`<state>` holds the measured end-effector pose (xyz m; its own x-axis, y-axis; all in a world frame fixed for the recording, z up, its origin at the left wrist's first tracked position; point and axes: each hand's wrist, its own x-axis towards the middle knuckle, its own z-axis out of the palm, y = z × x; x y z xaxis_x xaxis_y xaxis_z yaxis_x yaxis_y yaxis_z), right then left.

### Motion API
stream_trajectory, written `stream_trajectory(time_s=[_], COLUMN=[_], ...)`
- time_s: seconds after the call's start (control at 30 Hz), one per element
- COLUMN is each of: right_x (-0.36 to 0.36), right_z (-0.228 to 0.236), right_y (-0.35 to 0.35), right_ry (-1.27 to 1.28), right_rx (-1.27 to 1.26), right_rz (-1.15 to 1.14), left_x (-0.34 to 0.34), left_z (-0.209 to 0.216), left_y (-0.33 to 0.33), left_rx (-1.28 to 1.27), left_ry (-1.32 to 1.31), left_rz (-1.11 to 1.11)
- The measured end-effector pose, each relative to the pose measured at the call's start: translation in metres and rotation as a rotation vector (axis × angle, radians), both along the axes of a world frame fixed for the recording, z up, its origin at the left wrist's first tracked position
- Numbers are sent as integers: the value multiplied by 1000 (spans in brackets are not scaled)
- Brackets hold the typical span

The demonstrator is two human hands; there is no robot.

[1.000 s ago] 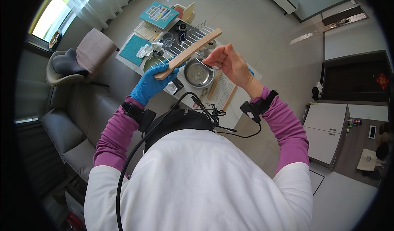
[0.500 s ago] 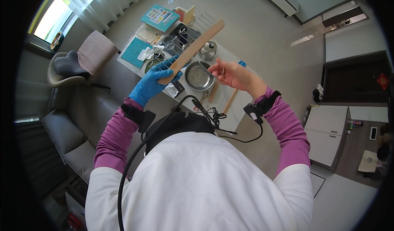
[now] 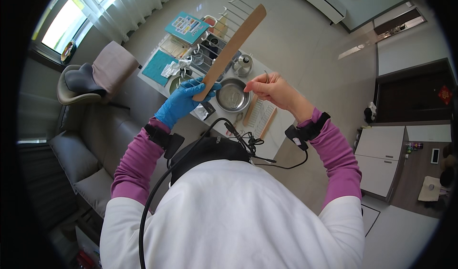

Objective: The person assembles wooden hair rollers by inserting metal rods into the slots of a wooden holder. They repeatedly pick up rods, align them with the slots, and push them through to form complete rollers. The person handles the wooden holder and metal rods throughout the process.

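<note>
My left hand (image 3: 183, 98), in a blue glove, grips the near end of a long wooden strip (image 3: 231, 49), held slantwise above the table. Several thin metal hooks (image 3: 228, 15) stick out from the strip's left side, their curled ends away from the wood. Just right of the strip, my bare right hand (image 3: 276, 91) is closed in a pinch. A thin piece of metal hook (image 3: 266, 75) shows above its fingers; the rest is hidden. Below and between the hands, a round metal bowl (image 3: 233, 107) stands on the table with thin pieces inside, too small to make out.
The white table (image 3: 274, 144) also bears a metal bottle (image 3: 243, 63), a turquoise box (image 3: 187, 28), a turquoise cloth (image 3: 157, 67), crumpled tissue (image 3: 171, 69) and wooden strips with wires (image 3: 260, 116). A black cable (image 3: 179, 163) crosses before me. Left stand a chair (image 3: 110, 68) and grey sofa (image 3: 98, 126).
The wooden strip has shifted slightly right and turned steeper, so more hooks show along its left side. My right hand has moved a little right, away from the strip, its fingers more closed.
</note>
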<state>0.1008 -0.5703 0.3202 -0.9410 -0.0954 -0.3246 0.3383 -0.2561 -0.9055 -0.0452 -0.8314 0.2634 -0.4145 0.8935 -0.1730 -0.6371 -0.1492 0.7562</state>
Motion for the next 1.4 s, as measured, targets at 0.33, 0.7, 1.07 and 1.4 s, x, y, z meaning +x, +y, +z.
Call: stream_trajectory(time_s=[0.33, 0.7, 1.07, 1.4], right_x=[2, -6, 7, 10], right_z=[7, 3, 5, 12], right_y=[-8, 27, 14, 8], right_ry=[518, -123, -34, 440], right_rx=[1115, -124, -138, 1293], right_rz=[-100, -28, 64, -142], left_x=[-4, -5, -8, -2], left_z=[7, 15, 22, 16], left_y=[-2, -3, -2, 20], left_rx=[-35, -106, -63, 0], left_ry=[-30, 27, 87, -235], left_rz=[-3, 22, 17, 7])
